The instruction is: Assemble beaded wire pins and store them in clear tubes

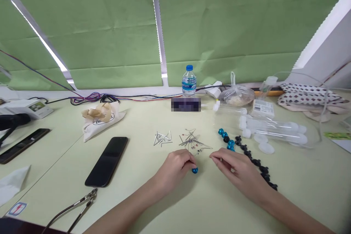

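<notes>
My left hand (pixel 174 166) is pinching a blue bead (pixel 195 170) at its fingertips, above the table (pixel 137 161); my right hand (pixel 238 168) is facing it from just across, thumb and forefinger closing to a narrow pinch, though I cannot tell whether they are holding anything thin; beyond my hands the wires (pixel 194 142) are lying in a loose heap, with the rods (pixel 162 138) lying to their left; beyond my right hand the row (pixel 231 143) of blue beads is sitting, a black one among them, and black pieces (pixel 256 162) are trailing beside that hand; a phone (pixel 106 161) is lying left of my left hand.
</notes>
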Motion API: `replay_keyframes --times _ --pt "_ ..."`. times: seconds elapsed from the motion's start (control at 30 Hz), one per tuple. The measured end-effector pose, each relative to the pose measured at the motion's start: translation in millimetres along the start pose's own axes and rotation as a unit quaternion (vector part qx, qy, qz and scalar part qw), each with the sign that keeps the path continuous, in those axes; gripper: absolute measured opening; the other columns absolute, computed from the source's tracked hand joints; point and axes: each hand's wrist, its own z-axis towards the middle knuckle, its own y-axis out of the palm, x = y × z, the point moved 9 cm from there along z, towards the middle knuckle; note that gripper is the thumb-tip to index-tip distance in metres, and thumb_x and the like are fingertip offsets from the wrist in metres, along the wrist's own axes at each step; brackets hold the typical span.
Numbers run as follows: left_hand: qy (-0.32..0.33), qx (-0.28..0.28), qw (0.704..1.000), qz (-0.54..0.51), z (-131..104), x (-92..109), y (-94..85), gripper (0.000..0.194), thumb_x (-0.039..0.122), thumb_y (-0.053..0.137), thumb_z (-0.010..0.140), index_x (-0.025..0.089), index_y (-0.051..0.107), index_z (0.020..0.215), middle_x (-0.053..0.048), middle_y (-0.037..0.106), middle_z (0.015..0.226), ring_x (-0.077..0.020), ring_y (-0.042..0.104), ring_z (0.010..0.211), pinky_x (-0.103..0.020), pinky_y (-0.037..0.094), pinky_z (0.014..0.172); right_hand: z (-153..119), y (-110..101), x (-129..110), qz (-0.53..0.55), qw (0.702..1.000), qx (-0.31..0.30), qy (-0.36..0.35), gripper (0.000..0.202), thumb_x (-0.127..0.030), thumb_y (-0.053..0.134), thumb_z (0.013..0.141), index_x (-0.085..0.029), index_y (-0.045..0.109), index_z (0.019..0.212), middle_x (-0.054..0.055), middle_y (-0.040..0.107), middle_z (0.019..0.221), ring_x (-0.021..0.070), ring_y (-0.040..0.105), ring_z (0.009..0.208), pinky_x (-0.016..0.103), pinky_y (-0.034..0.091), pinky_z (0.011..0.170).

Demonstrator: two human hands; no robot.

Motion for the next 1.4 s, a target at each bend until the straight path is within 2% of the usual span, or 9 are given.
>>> replay_keyframes --times 0.23,0.4,0.6,0.83,1.17,1.4 --pt "-0.020 0.003 1.000 0.006 -1.2 -4.0 -0.3 0.025 0.007 0.044 0.083 0.018 0.065 0.077 -0.001 0.068 0.079 -0.0141 0.060 0.072 -0.023 0.045 0.067 -0.7 5.4 0.3 0.007 1.000 -0.020 0.004 0.021 -0.027 0.039 0.095 -0.023 0.060 0.094 0.002 0.061 0.078 0.0149 0.056 0.065 0.026 0.039 0.055" --pt "-0.007 0.003 1.000 0.007 -1.2 -0.7 0.7 0.024 0.009 0.044 0.083 0.019 0.065 0.077 0.000 0.068 0.080 -0.0137 0.060 0.072 -0.022 0.044 0.068 -0.9 8.0 0.3 0.007 0.999 -0.031 0.006 0.020 -0.026 0.039 0.096 -0.023 0.059 0.095 0.001 0.060 0.079 0.0151 0.056 0.067 0.027 0.040 0.057" --pt "-0.029 -0.022 0.999 0.036 0.7 -1.8 6.2 0.025 0.009 0.042 0.083 0.019 0.064 0.078 -0.001 0.066 0.075 -0.0151 0.058 0.067 -0.024 0.043 0.061 -0.3 9.5 -0.6 0.001 0.999 -0.034 0.001 0.021 -0.026 0.039 0.095 -0.024 0.060 0.094 0.002 0.062 0.080 0.0162 0.058 0.069 0.027 0.042 0.058" --pt "-0.001 0.007 0.999 0.035 0.5 -2.8 2.5 0.023 0.010 0.046 0.084 0.019 0.066 0.078 -0.001 0.069 0.081 -0.0150 0.060 0.073 -0.024 0.045 0.067 -0.5 9.6 -0.3 -0.001 0.999 -0.036 0.009 0.021 -0.027 0.039 0.095 -0.024 0.059 0.092 0.001 0.062 0.079 0.0156 0.058 0.067 0.027 0.042 0.057" --pt "0.002 -0.027 0.996 0.079 1.2 -1.0 8.7 0.026 0.008 0.044 0.084 0.018 0.067 0.078 -0.004 0.069 0.081 -0.0171 0.061 0.075 -0.026 0.046 0.069 1.3 9.5 0.1 -0.016 0.999 -0.037 0.003 0.020 -0.026 0.040 0.094 -0.024 0.060 0.092 0.002 0.065 0.084 0.0167 0.060 0.072 0.029 0.045 0.062" --pt "0.014 -0.035 0.995 0.093 1.9 0.3 7.7 0.022 0.010 0.048 0.084 0.017 0.069 0.082 -0.004 0.069 0.084 -0.0179 0.062 0.080 -0.027 0.046 0.073 0.8 6.1 12.1 -0.004 0.999 -0.031 0.036 0.021 -0.032 0.039 0.095 -0.025 0.059 0.093 0.001 0.064 0.086 0.0153 0.058 0.070 0.026 0.043 0.057"
